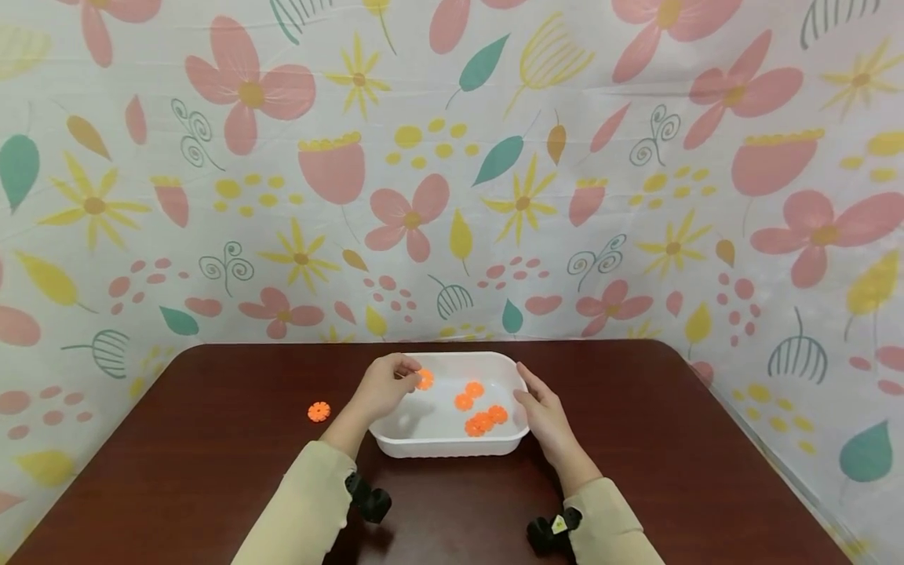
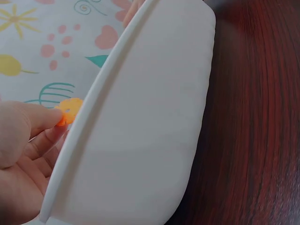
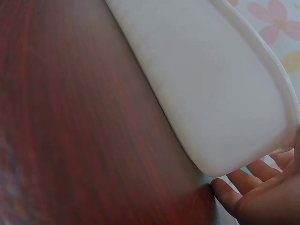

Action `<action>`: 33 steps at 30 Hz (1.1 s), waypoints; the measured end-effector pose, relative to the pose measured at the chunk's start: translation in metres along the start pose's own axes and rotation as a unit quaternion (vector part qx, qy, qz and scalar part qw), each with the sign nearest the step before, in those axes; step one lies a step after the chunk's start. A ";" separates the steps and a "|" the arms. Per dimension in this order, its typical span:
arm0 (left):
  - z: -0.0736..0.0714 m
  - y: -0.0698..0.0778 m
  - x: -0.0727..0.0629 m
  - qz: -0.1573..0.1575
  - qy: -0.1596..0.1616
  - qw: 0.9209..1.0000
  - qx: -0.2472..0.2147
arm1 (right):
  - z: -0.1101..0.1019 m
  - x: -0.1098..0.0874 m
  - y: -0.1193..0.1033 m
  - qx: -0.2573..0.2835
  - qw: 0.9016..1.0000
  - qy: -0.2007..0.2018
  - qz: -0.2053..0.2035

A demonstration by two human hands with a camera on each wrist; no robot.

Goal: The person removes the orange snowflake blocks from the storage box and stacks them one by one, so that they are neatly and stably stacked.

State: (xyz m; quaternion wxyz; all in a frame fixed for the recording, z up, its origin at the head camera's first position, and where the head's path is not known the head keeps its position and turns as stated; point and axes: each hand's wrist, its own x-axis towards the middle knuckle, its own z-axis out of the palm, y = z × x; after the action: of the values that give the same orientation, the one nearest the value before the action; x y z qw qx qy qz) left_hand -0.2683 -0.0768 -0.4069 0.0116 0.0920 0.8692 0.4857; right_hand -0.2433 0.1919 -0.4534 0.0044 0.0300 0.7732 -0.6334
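My left hand (image 1: 384,386) is over the left part of a white plastic tub (image 1: 445,448). Between its thumb and fingers it pinches an orange notched plastic disc (image 1: 425,379), which the left wrist view also shows as an orange disc (image 2: 70,110) beside the rim. Several similar orange discs (image 1: 480,424) lie on the tub's floor, some overlapping. At the tub's right end, my right hand (image 1: 547,412) grips the side, thumb at the rim and fingers outside. The right wrist view shows the fingers (image 3: 248,180) around the tub's outer corner.
One more orange disc (image 1: 319,412) lies on the dark reddish-brown table (image 1: 233,439), left of the tub. Behind the table's far edge hangs a flower-patterned cloth (image 1: 452,196). A black wrist camera (image 1: 369,500) sits on the left sleeve, another (image 1: 554,531) on the right.
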 end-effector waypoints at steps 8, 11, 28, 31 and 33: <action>-0.013 0.000 -0.004 0.014 0.025 1.000 -0.005 | 0.001 0.002 -0.003 0.000 1.000 0.001 0.008; -0.017 0.002 -0.006 0.007 0.032 0.999 -0.004 | 0.001 0.002 -0.005 0.002 1.000 -0.002 0.004; -0.037 -0.005 -0.012 0.014 0.063 0.998 -0.001 | 0.000 0.001 -0.004 0.003 1.000 -0.004 0.005; -0.040 -0.007 -0.013 0.010 0.070 0.998 -0.005 | 0.000 0.001 -0.002 0.004 1.000 -0.004 0.003; -0.042 -0.009 -0.014 0.008 0.072 0.997 -0.008 | 0.000 0.001 -0.001 0.004 1.000 -0.004 0.003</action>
State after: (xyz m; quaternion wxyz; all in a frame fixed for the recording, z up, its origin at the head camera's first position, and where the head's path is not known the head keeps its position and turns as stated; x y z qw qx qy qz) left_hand -0.2609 -0.1189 -0.3933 -0.0542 0.0636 0.8631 0.4982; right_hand -0.2444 0.1921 -0.4519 0.0090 0.0301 0.7705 -0.6366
